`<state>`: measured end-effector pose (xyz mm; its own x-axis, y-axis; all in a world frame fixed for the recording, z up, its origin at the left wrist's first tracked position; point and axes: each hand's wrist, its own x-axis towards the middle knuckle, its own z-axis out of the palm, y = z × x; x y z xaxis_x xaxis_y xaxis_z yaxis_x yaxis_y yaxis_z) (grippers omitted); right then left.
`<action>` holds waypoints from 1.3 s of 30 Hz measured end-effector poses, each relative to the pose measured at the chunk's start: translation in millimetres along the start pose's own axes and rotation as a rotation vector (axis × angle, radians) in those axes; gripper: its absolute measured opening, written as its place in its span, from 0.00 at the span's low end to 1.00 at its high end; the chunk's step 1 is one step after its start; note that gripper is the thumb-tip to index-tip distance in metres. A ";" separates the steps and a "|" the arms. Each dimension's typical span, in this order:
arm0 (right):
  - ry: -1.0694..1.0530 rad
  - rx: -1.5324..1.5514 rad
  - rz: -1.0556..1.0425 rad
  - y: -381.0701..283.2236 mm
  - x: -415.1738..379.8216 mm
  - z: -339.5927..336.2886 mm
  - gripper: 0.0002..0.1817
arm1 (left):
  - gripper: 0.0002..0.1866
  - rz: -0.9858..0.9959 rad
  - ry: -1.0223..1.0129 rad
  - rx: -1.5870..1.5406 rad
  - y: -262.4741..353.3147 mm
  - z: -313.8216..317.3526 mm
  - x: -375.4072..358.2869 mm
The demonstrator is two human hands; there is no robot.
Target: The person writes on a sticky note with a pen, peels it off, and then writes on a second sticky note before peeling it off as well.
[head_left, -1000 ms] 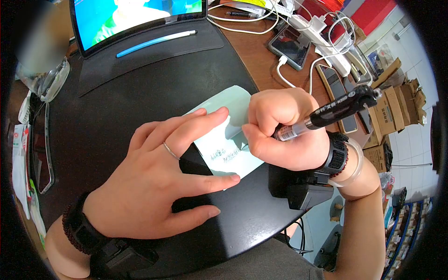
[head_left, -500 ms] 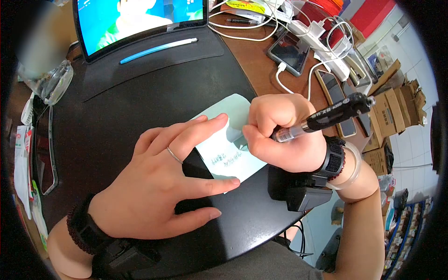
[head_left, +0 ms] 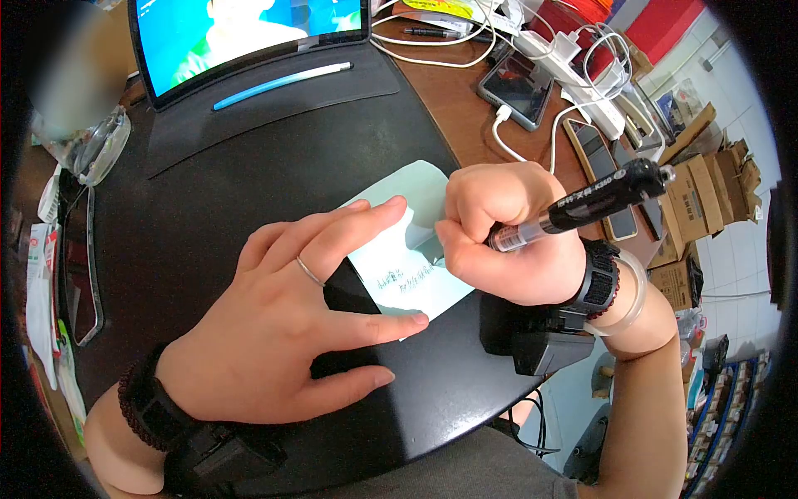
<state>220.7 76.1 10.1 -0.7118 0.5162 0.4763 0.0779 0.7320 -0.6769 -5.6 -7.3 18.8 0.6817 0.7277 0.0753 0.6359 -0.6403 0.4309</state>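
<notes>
A pale green slip of paper (head_left: 416, 183) lies on the black desk mat, with two short lines of small handwriting on it. My left hand (head_left: 278, 320) rests across its left side, fingers spread; two fingertips press on the paper. A ring is on one finger. In my right hand (head_left: 507, 233) is a black gel pen (head_left: 590, 204) with a clear lower barrel, gripped between curled fingers and thumb. Its tip meets the paper at the end of the lower written line and is partly hidden by the hand.
A tablet (head_left: 249, 41) stands at the back with a blue-and-white stylus (head_left: 283, 86) before it. Phones (head_left: 517, 87), white cables and a power strip (head_left: 573, 79) lie at the right. A clear plastic container (head_left: 108, 150) sits at the left. Cardboard boxes (head_left: 694, 200) are beyond the desk.
My right hand and the pen have shifted very slightly, and the lower line of writing reaches a little further right. My left hand stays in place on the paper.
</notes>
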 end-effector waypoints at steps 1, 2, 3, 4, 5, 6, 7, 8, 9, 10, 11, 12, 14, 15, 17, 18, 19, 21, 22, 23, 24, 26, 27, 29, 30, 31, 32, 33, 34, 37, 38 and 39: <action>0.002 0.027 0.002 0.2 -0.2 0.4 0.19 | 0.25 0.000 0.000 0.004 0.1 -0.1 0.0; 0.003 0.027 0.002 -0.8 0.0 -0.1 0.19 | 0.25 0.001 -0.001 0.005 0.1 -0.1 0.1; 0.008 -0.005 0.008 -2.5 0.4 -1.1 0.19 | 0.25 0.000 0.000 0.005 0.0 -0.1 0.2; 0.014 -0.036 0.013 -3.5 0.6 -1.7 0.19 | 0.25 0.000 0.001 0.005 0.0 -0.1 0.4; 0.014 -0.037 0.014 -3.1 0.7 -1.8 0.19 | 0.25 0.001 0.001 0.005 -0.1 -0.3 0.4; 0.010 -0.032 0.009 -2.2 0.9 -1.7 0.19 | 0.24 -0.001 -0.001 0.005 -0.2 -0.3 0.3; 0.006 -0.027 0.006 -1.5 0.7 -1.2 0.19 | 0.24 -0.003 -0.003 0.004 -0.4 -0.1 0.1; 0.004 -0.027 0.008 -1.2 0.3 -0.3 0.19 | 0.24 -0.003 -0.003 0.002 -0.5 0.2 0.0; 0.009 0.002 0.002 -1.1 -0.1 0.7 0.19 | 0.24 -0.001 -0.003 0.003 -0.5 0.1 0.1; 0.013 0.030 -0.003 -1.0 -0.3 1.4 0.19 | 0.24 0.001 -0.002 0.004 -0.5 0.1 0.2; 0.013 0.031 -0.003 -1.6 -0.1 1.0 0.19 | 0.24 0.001 -0.003 0.003 -0.6 0.1 0.1; 0.006 -0.003 0.009 -3.1 0.4 -0.3 0.19 | 0.24 0.000 -0.003 0.003 -0.6 0.1 0.1; 0.001 -0.035 0.022 -2.9 -1.0 -2.7 0.19 | 0.24 -0.001 -0.006 0.003 -0.3 0.0 0.3; 0.003 -0.019 0.021 -0.8 -2.3 -3.6 0.19 | 0.24 0.005 0.002 0.004 -0.4 0.0 0.3; 0.002 -0.003 0.017 1.3 -3.5 -1.2 0.19 | 0.24 0.007 0.013 0.007 -0.9 -0.1 -0.5; 0.039 0.107 0.038 0.8 -5.0 2.4 0.18 | 0.24 0.014 0.023 -0.007 -1.4 0.4 -0.2; 0.075 0.217 0.060 -0.1 -5.8 4.9 0.18 | 0.23 0.021 0.034 -0.021 -2.1 0.8 -0.2; -0.036 0.368 0.066 -2.0 -8.8 3.5 0.13 | 0.22 0.028 0.049 -0.023 -3.2 2.0 -0.9; -0.109 0.390 0.140 -5.9 -9.7 1.0 0.13 | 0.21 0.041 0.059 -0.024 -3.7 2.4 -1.0; -0.180 0.411 0.214 -9.6 -10.0 -2.4 0.13 | 0.21 0.039 0.062 -0.026 -4.1 2.4 -0.8; -0.253 0.352 0.266 -8.8 -9.7 -6.0 0.13 | 0.20 0.045 0.065 -0.036 -4.3 2.4 -0.5; -0.252 0.331 0.248 -8.3 -8.5 -5.4 0.13 | 0.20 0.049 0.067 -0.047 -5.0 2.5 -0.7; -0.251 0.308 0.229 -8.3 -7.6 -5.5 0.13 | 0.20 0.047 0.065 -0.050 -5.3 2.8 -1.0; -0.319 0.224 0.182 -6.8 -6.8 -9.1 0.10 | 0.20 0.045 0.066 -0.055 -5.9 3.1 -0.8; -0.297 0.220 0.235 -10.3 -6.6 -8.6 0.10 | 0.20 0.047 0.064 -0.044 -5.6 2.9 -0.5; -0.275 0.216 0.289 -13.9 -6.5 -8.1 0.11 | 0.21 0.050 0.061 -0.032 -5.2 2.9 -0.3; -0.277 0.217 0.292 -12.7 -7.3 -7.6 0.11 | 0.21 0.049 0.062 -0.036 -4.7 2.7 -0.5; -0.269 0.188 0.277 -10.2 -8.6 -6.8 0.12 | 0.21 0.044 0.058 -0.028 -4.2 2.5 -0.4; -0.261 0.159 0.262 -8.4 -9.7 -6.2 0.13 | 0.22 0.039 0.055 -0.020 -3.8 2.4 -0.3; -0.255 0.122 0.225 -5.8 -11.3 -5.8 0.15 | 0.22 0.042 0.053 -0.015 -3.9 2.6 0.0; -0.256 0.122 0.225 -5.7 -11.0 -4.8 0.15 | 0.22 0.042 0.054 -0.016 -4.3 2.9 0.0; -0.249 0.133 0.203 -5.4 -10.6 -3.3 0.16 | 0.23 0.043 0.057 -0.020 -4.6 3.3 0.3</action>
<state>230.1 68.2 10.5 -0.8408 0.5091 0.1841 0.1554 0.5528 -0.8187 -7.2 -5.0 13.9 0.6860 0.7129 0.1451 0.5989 -0.6666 0.4439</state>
